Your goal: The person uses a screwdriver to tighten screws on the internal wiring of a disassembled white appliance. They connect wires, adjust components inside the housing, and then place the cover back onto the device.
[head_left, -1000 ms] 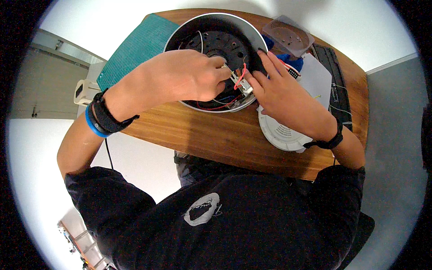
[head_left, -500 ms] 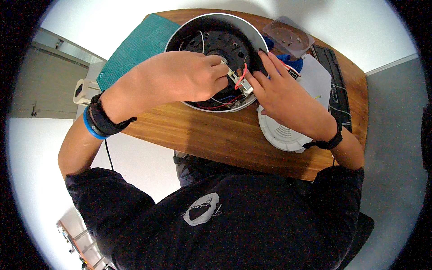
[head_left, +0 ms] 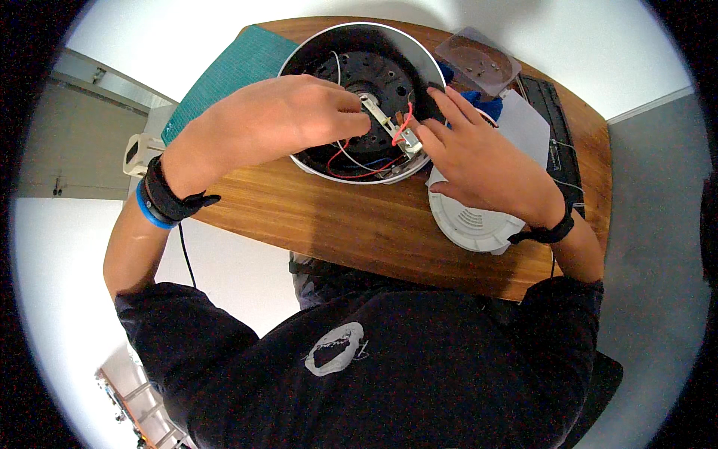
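A deep round appliance housing with a pale rim and black inside lies open side up on the table. Inside it, a narrow white bracket slants toward the near right wall, ending at a small metal part. A red wire loops by that end; more thin wires curve along the near wall. My left hand is over the housing's left part, fingers curled together beside the bracket; whatever they pinch is hidden. My right hand grips the right rim, fingers reaching over it near the metal part.
A white round vented cover lies below my right hand. Behind are a clear plastic tray with small screws, blue cloth, white paper and a black keyboard. A green cutting mat lies left, near a small white device.
My left hand has shifted slightly left and away from the bracket, which shows more now. The red wire by the near wall is more visible. My right hand stays at the rim.
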`<state>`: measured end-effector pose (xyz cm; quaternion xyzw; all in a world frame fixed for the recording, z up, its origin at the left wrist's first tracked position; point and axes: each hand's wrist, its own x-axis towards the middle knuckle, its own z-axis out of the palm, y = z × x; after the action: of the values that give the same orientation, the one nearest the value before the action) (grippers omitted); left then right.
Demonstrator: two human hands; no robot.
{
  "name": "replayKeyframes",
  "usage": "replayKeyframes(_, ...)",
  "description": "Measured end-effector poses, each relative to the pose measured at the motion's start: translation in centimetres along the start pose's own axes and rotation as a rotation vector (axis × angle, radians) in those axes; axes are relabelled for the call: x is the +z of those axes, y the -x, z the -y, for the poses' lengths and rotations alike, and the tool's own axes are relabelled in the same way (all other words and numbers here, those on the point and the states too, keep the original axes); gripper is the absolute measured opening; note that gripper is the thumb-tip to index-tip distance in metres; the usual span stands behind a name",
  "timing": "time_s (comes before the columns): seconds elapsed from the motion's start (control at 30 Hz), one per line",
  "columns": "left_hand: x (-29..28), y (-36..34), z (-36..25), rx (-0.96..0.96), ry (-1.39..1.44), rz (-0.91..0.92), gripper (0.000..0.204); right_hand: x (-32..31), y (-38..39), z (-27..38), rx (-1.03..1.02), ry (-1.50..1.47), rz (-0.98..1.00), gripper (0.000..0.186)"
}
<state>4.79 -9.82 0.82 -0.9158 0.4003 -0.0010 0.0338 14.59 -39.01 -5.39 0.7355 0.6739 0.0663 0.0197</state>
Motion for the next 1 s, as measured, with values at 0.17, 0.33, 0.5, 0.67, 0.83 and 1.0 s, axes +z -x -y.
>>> replayKeyframes(0.17,0.4,0.1,0.2,0.005,-0.003,-0.044,0.021,0.0,0.0,0.1,0.008,0.024,0.005,0.097)
replayKeyframes(0.33,0.2,0.0,-0.1,-0.049,0.049,-0.064,0.018,0.2,-0.1,0.1,0.006,0.025,-0.003,0.097)
replayKeyframes(0.5,0.1,0.3,-0.4,-0.136,0.115,-0.072,0.023,0.1,-0.1,0.1,0.001,0.034,-0.01,0.094)
replayKeyframes(0.67,0.0,-0.5,-0.6,-0.129,0.206,-0.223,0.021,0.0,-0.3,-1.3,-0.017,-0.177,-0.104,0.065)
replayKeyframes(0.83,0.2,-1.2,-0.2,-0.143,0.439,-0.34,0.023,-0.7,-1.3,-3.4,0.085,-0.523,-0.396,0.038)
replayKeyframes(1.0,0.3,-2.0,-0.7,-0.152,0.64,-0.438,0.027,-2.3,-2.6,-2.2,0.022,-0.506,-0.59,0.032)
